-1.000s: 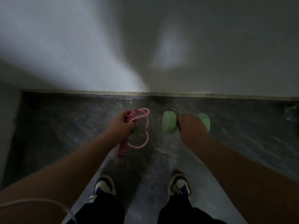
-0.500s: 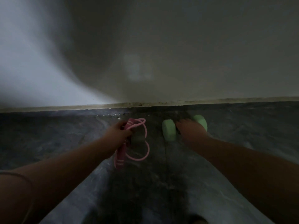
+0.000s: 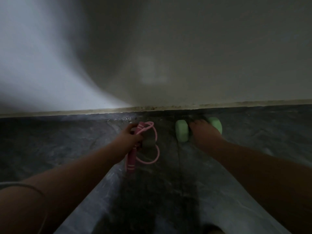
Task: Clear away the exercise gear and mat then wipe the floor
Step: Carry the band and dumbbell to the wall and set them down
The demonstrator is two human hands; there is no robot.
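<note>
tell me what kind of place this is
Probably a room in a home used for workouts, seen at the foot of a wall. A plain pale wall meets a dark marbled floor at a skirting strip, and the hands hold a pink skipping rope and a green dumbbell.

Ahead of my fingers a plain grey wall [image 3: 202,48] fills the upper view, dim across most of its face, with a bright wash of light [image 3: 33,73] spreading over it well off to the left of my fingers. Where the wall ends, just beyond my fingertips, a pale skirting strip [image 3: 101,110] runs from side to side, speckled with dark grime along the stretch straight ahead. A few small white flecks [image 3: 121,119] lie just below that strip, close ahead of my left fingers.
</note>
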